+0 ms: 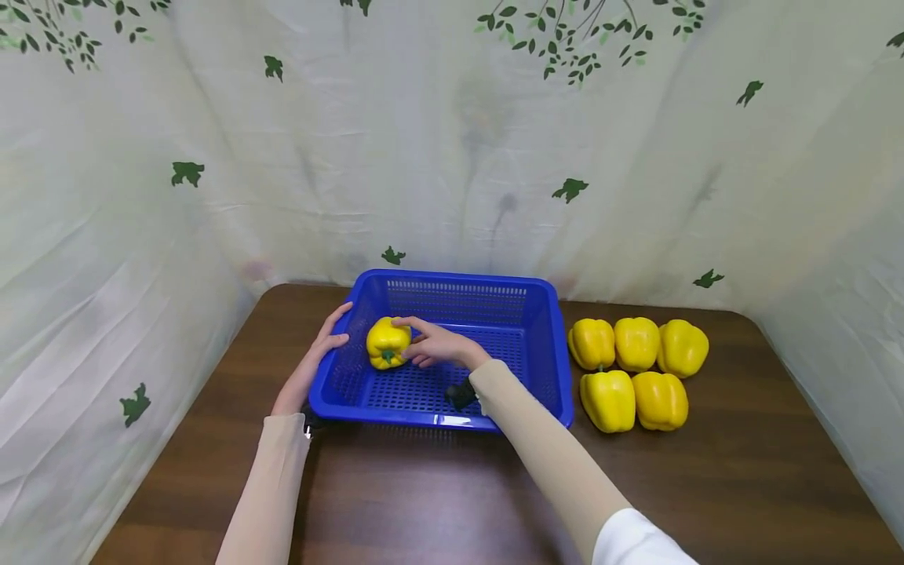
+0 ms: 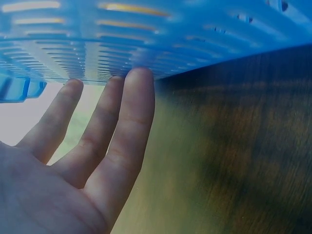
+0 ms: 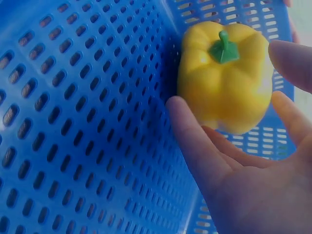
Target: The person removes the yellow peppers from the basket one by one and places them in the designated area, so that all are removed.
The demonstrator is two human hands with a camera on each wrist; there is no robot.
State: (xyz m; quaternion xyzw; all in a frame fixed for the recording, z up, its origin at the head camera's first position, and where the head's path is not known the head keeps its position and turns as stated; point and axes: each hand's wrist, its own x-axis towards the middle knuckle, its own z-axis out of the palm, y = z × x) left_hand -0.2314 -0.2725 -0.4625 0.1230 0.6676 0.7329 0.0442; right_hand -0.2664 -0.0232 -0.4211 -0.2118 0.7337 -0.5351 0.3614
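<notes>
A yellow bell pepper (image 1: 388, 343) with a green stem sits at the left end of a blue plastic basket (image 1: 466, 421), beside its wall. My right hand (image 1: 441, 345) reaches into the basket from the right, its fingers spread loosely about the pepper. In the right wrist view, fingertips of the right hand (image 3: 263, 195) are close at the pepper's sides. My left hand (image 1: 311, 365) lies along the basket's left rim, thumb on the edge. Seen in the left wrist view, straight fingers (image 2: 130, 124) reach up against the basket's slotted outer wall.
Several more yellow peppers (image 1: 637, 344) stand in two rows right of the basket on the brown wooden table (image 1: 749, 463). A pale curtain (image 1: 452, 157) with leaf prints hangs behind and at both sides. A small black device (image 1: 461, 394) sits at the right wrist.
</notes>
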